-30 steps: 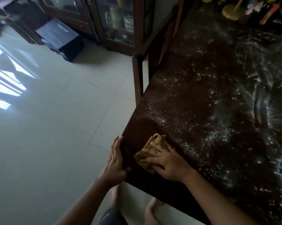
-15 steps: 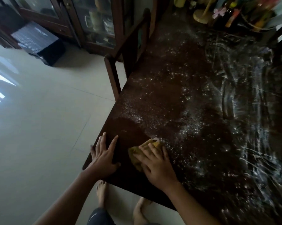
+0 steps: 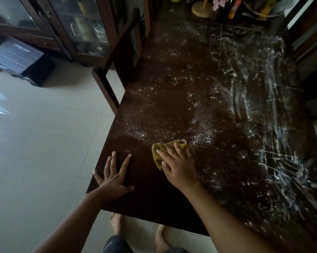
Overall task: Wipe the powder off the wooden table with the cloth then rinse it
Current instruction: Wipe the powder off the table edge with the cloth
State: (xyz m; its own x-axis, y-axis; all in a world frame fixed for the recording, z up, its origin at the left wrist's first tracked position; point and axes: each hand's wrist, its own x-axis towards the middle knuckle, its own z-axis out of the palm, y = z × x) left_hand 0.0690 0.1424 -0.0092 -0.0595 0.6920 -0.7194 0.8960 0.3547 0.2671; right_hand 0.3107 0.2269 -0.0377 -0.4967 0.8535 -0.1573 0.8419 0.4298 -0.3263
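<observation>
Presses right grip (image 3: 177,167), fingers straight and spread, flat on cloth (image 3: 158,156) near bench (image 3: 154,198) front left; rests left grip (image 3: 114,178) splayed, holding nothing, on bare wood beside it; faces powder (image 3: 203,136) just beyond cloth; meets chair (image 3: 117,57) at left edge, bottles (image 3: 233,10) at far end.

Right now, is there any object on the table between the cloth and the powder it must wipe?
Nothing visible. The right hand presses the yellow cloth on the wooden table, and powder starts right at its far edge. Bottles stand only at the far end.
</observation>
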